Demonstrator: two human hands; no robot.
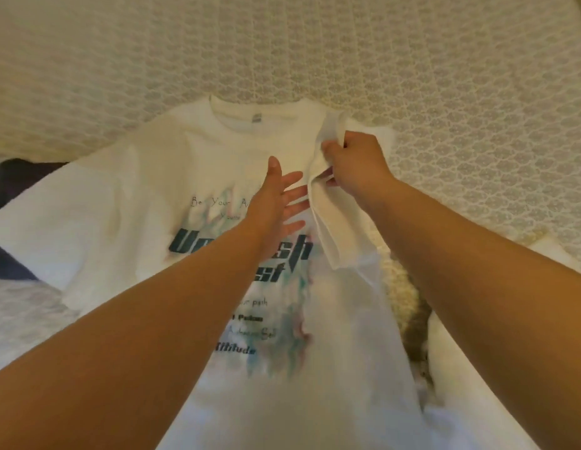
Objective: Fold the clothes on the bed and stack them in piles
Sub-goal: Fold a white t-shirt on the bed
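A white T-shirt (pixel 146 190) with dark printed lettering lies face up on the bed, its collar pointing away from me. My right hand (pixel 357 164) grips the shirt's right sleeve (pixel 331 222), which is lifted and pulled in over the chest. Just left of that sleeve, my left hand (pixel 279 196) hovers over the print with its fingers straight and spread. Both forearms cover part of the lettering.
The bed has a cream patterned bedspread (pixel 445 92) reaching to the far edge. Dark clothing (pixel 9 186) lies at the left beside the shirt. A mottled cream and brown fabric (pixel 412 323) shows under the shirt's right side.
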